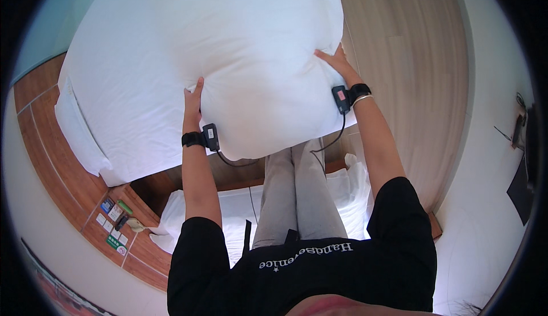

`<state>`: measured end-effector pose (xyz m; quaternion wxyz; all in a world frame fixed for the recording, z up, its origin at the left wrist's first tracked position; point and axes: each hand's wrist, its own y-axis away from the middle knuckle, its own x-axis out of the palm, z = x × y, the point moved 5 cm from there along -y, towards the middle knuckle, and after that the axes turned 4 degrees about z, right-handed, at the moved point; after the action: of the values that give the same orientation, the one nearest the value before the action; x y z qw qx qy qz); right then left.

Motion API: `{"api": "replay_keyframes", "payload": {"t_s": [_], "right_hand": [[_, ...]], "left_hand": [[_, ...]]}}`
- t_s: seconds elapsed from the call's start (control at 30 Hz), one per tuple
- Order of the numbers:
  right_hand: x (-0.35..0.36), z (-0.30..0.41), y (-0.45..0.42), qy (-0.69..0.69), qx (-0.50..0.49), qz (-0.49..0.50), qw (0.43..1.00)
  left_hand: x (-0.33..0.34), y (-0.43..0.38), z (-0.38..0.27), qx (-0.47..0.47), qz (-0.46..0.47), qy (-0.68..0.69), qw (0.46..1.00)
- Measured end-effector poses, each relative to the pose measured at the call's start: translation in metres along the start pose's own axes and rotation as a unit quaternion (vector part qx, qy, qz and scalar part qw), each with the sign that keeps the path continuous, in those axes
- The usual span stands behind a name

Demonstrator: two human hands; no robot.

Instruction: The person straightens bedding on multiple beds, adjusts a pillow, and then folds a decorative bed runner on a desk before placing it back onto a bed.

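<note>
A puffy white duvet [265, 84] lies in front of me over the near part of a bed with a white sheet [128, 114]. My left hand [195, 97] grips the duvet's left side, thumb on top and the other fingers mostly hidden in the fabric. At the right edge, my right hand [336, 61] holds the duvet, its thumb pressed on the top face and the other fingers partly hidden. Each wrist wears a black strap with a small cabled device. Between the hands the fabric bulges, with creases running from both grips.
Behind my legs stands a second bed with white bedding [235, 213]. A wooden nightstand [135, 204] is between the beds, near wall switches and small items. Wood-look floor [402, 80] runs along the right, beside a pale wall [483, 144] bearing a dark wall-mounted object.
</note>
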<state>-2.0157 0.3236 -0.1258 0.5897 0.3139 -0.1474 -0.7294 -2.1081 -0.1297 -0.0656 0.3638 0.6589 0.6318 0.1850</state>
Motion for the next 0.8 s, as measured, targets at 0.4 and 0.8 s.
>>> {"api": "replay_keyframes", "payload": {"t_s": [0.4,0.8], "right_hand": [[0.007,0.073,0.053,-0.344,0.12,0.145,0.92],[-0.029,0.057,0.181,-0.438,-0.051,-0.028,0.897]], "left_hand": [[0.065,0.04,-0.03,-0.061,-0.079,0.061,0.993],[0.074,0.187,-0.108,0.118,0.074,0.213,0.967]]}}
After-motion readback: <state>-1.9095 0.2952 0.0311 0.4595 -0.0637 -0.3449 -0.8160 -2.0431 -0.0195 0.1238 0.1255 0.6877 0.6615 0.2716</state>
